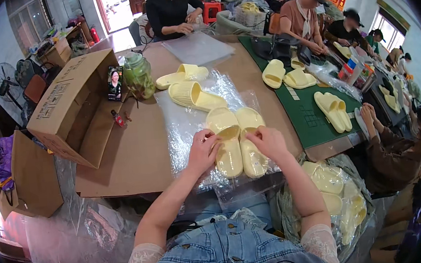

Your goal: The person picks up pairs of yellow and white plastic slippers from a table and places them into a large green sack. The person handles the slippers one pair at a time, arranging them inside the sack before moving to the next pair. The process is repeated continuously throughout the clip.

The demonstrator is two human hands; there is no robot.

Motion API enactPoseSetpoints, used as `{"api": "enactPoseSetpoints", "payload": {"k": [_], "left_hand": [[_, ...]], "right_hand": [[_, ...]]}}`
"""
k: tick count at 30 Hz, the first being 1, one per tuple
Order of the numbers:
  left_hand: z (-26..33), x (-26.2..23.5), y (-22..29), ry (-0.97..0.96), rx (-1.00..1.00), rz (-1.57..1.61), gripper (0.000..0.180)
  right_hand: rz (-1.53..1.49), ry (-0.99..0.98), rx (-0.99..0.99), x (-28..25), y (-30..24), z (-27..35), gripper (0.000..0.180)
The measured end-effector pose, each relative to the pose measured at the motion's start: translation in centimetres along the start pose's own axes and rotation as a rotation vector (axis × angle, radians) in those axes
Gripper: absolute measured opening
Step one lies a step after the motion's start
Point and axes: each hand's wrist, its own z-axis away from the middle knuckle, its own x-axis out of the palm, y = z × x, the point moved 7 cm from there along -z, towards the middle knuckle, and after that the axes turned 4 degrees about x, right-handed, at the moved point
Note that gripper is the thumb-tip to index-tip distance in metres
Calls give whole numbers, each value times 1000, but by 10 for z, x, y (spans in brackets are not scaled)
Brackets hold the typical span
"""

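A pair of pale yellow slippers lies side by side in front of me, the left slipper (229, 161) touching the right slipper (254, 163). Shiny clear film shows around them; whether they are inside a bag I cannot tell. My left hand (204, 150) has its fingers bent and closed at the left slipper's outer edge, near the strap. With thumb and fingers together, my right hand (267, 142) grips the right slipper by its strap area. Beneath the pair is a stack of clear plastic bags (180, 129). Just beyond lie a ribbed slipper (186, 94) and another yellow slipper (185, 75).
An open cardboard box (74, 109) stands on the table's left, beside a phone (114, 83), a green-filled jar (138, 76) and a small red bottle (117, 118). Bagged slippers (330, 191) sit low at my right. Several people work around a green mat (308, 117).
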Motion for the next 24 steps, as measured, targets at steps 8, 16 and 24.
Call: {"api": "enactPoseSetpoints", "payload": {"k": [8,16,24], "left_hand": [[6,-3,-9,71,-64,129,12],[7,-9,-5,99,12,14,11],[3,6,-5,52,4,27,10]], "right_hand": [[233,158,-19,66,-12,-16,50],[151,144,-12,74,-12,-24,38],[147,191,-66,83,-9,-40,28]]}}
